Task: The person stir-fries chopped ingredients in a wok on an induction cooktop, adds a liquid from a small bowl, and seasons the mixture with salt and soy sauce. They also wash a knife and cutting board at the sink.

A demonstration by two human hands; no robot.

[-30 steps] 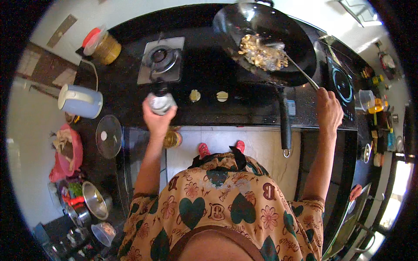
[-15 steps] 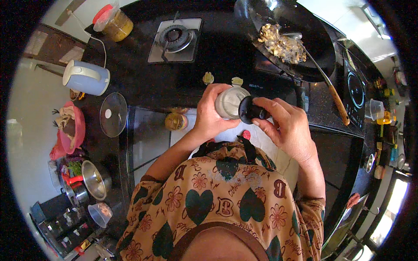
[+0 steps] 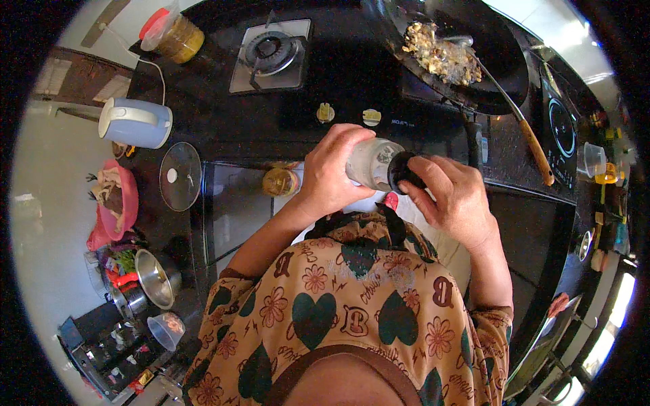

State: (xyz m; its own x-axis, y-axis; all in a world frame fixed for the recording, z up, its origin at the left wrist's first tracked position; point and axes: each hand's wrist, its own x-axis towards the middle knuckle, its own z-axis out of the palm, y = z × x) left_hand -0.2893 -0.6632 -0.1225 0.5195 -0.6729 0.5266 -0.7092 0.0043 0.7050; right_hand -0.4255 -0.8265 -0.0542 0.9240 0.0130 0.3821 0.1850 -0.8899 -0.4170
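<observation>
My left hand [image 3: 333, 166] is wrapped round a clear glass jar [image 3: 371, 162], which is tilted with its mouth toward the right. A black lid [image 3: 402, 170] sits at the jar's mouth, pinched by the fingers of my right hand [image 3: 452, 196]. Whether the lid is fastened cannot be made out. Both hands are over the front edge of the black stove top. Beyond them, at the far right, a dark wok [image 3: 497, 74] holds chopped, browned food [image 3: 437, 57]. A spatula with a wooden handle [image 3: 535, 150] leans across its rim.
A gas burner [image 3: 269, 53] lies at the far left of the stove. Left of it stand a jar with a red lid [image 3: 177, 39], a blue kettle [image 3: 139, 123], a glass pan lid [image 3: 181, 176], a pink basin [image 3: 128, 203] and a steel bowl [image 3: 154, 279]. An induction plate [image 3: 560, 128] is at the right.
The lid, held a little apart over the jar's opening before, now meets its mouth. The jar has tipped further toward the right, and both hands have shifted slightly right.
</observation>
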